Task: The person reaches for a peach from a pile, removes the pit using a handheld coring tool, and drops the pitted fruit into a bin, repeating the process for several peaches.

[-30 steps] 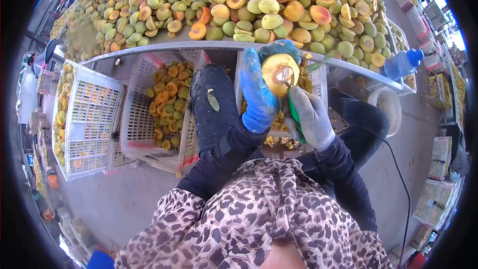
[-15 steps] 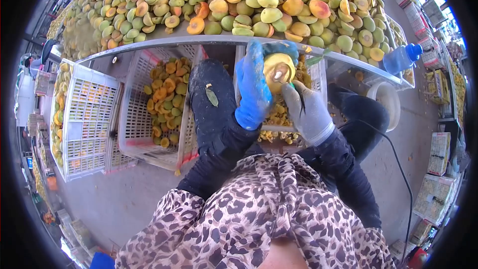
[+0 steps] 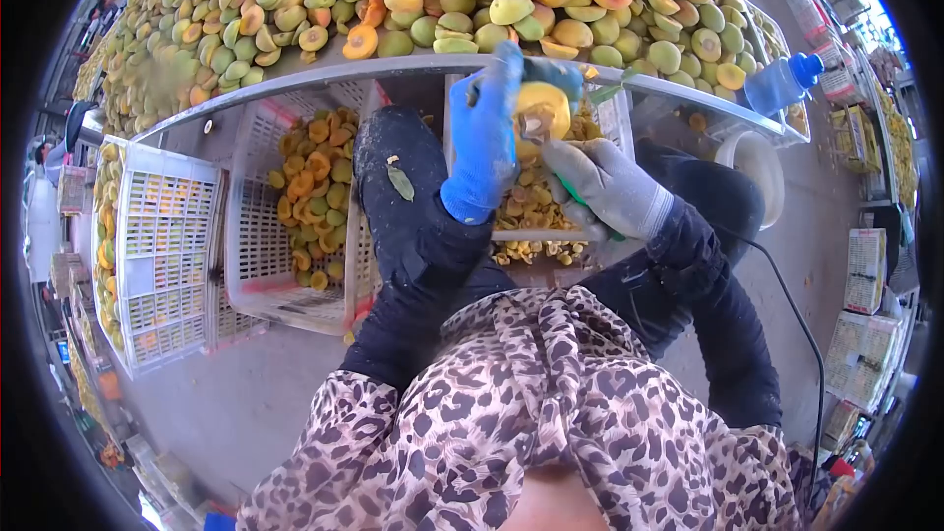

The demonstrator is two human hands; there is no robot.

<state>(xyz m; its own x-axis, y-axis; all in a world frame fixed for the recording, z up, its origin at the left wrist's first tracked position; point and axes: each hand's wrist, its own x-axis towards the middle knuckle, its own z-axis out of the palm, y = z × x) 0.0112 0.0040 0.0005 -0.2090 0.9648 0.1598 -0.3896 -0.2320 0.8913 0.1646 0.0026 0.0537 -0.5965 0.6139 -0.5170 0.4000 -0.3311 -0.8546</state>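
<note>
- L hand (image 3: 482, 138), blue glove: fingers curled round the cut fruit (image 3: 546, 106), cupping its back & far side; some fingertips hidden/blurred.
- R hand (image 3: 615, 182), grey glove: fingers closed round a green-handled tool (image 3: 573, 191), thumb up near the fruit's lower edge. Tool tip too small to tell, so can't say if it's in the flesh.
- Fruit loc: held up between both hands, just this side of the desk (image 3: 393, 66) edge, above the crate (image 3: 539, 235) w/ yellow pieces (image 3: 531, 205). Brown centre shows on the cut face.
- Handling (my guess): light, fairly firm, but flesh prob. bruises/tears under a hard squeeze; cut face likely wet & slippery.
- Best hold: skin side, palm behind, fingers spread round the rim, clear of the tool. Tool: by handle only.
</note>
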